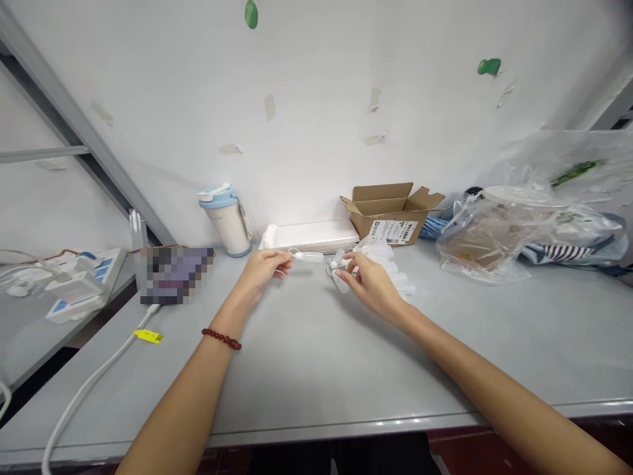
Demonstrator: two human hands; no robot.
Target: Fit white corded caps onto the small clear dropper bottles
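My left hand, with a dark red beaded bracelet on its wrist, is closed in a pinch. Between its fingertips is one end of a slim translucent white piece, held out level above the table and pointing right. My right hand is curled with thumb and fingers close together on a small clear piece with thin grey loops. What exactly its fingertips grip is partly hidden. Behind and beside that hand lies a pile of similar translucent white pieces on the grey table.
Along the wall stand a flat white stack, an open cardboard box and a blue-lidded tumbler. Clear plastic bags lie at the right. On the left are a blurred-out device, its white cable and a power strip.
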